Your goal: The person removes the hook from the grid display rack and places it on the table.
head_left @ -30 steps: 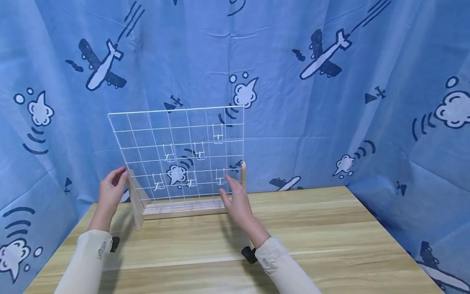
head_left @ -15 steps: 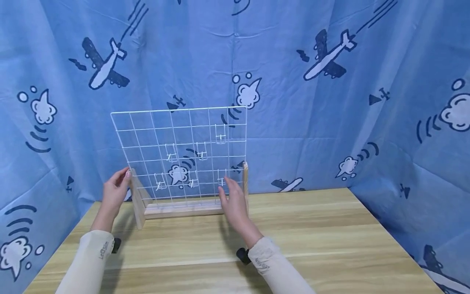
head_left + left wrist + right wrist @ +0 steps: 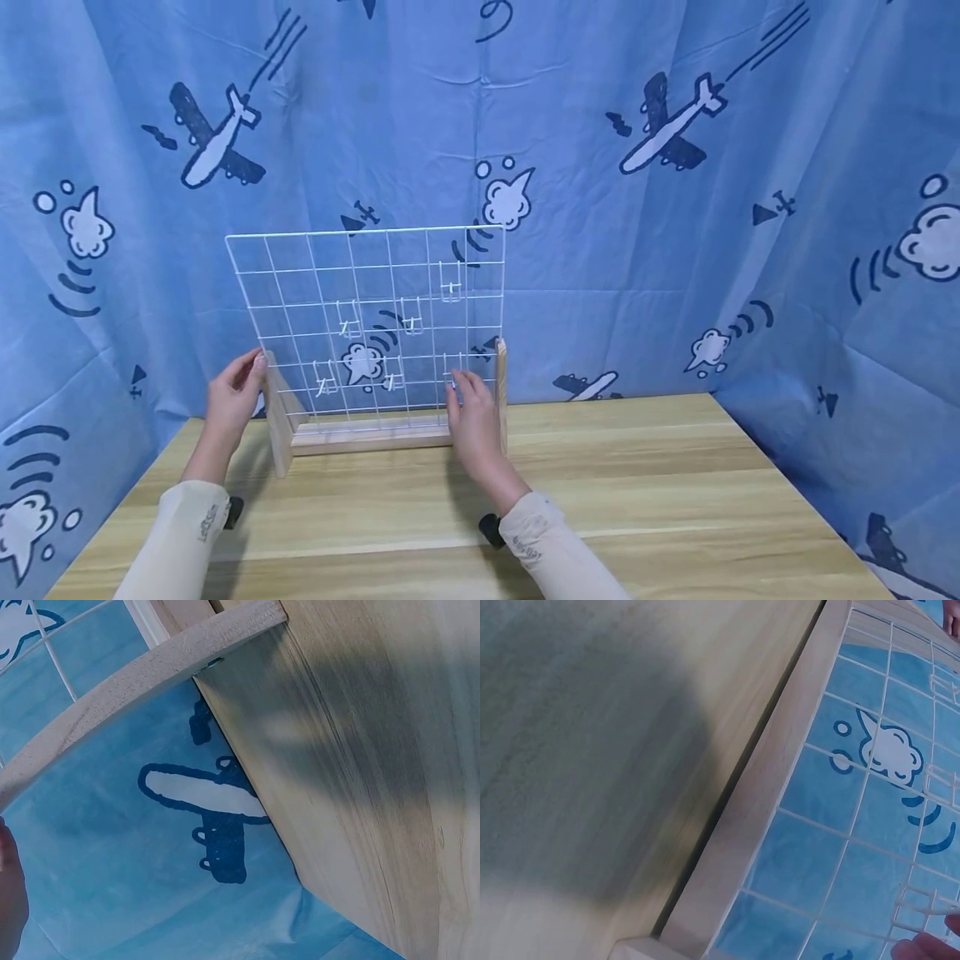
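Grid (image 3: 365, 332) of white wire stands in a pale wooden frame near the far edge of the table (image 3: 637, 483), left of centre in the head view. The frame comprises a left upright (image 3: 281, 421), a right upright (image 3: 502, 392) and a base bar (image 3: 375, 439) running between them along the foot of the mesh. Six white wire hooks hang on the mesh: one at upper right (image 3: 450, 287), two at mid-height, and three in a lower row. The left hand (image 3: 231, 393) is at the top end of the left upright, thumb and fingers bent and grasping it; the left wrist view shows only a small part of this hand, at the picture's edge. The right hand (image 3: 476, 423) is raised in front of the right part of the mesh, fingers bent, with fingertips at the lower-right hook (image 3: 932, 909). Whether they pinch that hook or merely lie against it cannot be told, as the hand is cut off in the right wrist view. Both forearms wear a pale sleeve (image 3: 176, 529), and a black device (image 3: 491, 530) shows beside each cuff. Blue curtain (image 3: 570, 275) printed with aeroplanes and clouds hangs behind the table and along its sides.
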The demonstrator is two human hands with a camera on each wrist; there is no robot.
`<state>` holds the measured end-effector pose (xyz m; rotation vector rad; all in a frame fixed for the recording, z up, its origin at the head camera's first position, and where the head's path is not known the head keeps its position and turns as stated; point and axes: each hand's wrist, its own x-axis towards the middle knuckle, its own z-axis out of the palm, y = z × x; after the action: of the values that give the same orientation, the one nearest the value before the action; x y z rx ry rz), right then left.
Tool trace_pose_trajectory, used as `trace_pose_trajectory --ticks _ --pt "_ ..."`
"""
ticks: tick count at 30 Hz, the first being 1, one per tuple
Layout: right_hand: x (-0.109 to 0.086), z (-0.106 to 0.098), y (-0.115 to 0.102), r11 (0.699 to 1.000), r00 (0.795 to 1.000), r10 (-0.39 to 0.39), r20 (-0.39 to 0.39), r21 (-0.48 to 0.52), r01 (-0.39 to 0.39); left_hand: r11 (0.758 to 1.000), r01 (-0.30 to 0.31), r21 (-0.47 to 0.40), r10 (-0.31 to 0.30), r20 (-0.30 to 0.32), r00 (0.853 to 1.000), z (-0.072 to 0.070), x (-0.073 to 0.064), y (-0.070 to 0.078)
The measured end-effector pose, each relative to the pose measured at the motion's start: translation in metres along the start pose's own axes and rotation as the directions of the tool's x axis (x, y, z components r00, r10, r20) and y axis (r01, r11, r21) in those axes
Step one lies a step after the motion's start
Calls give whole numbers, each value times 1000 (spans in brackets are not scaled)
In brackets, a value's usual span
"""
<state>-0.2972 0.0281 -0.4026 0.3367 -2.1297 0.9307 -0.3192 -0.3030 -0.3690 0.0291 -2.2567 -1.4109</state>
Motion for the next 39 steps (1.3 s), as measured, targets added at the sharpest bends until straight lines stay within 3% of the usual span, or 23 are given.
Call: trace_pose_trajectory --ticks 5,22,39 --pt "0 2 1 999 999 -40 -35 -21 39 1000 -4 -4 4 -16 1000 0 0 0" --pt "-2 4 7 995 997 -82 -11 -60 82 1000 -22 -19 22 -13 1000 3 -2 -4" --pt "9 4 6 990 987 -142 -71 -22 141 1000 1 -3 -1 -28 1000 2 0 -2"
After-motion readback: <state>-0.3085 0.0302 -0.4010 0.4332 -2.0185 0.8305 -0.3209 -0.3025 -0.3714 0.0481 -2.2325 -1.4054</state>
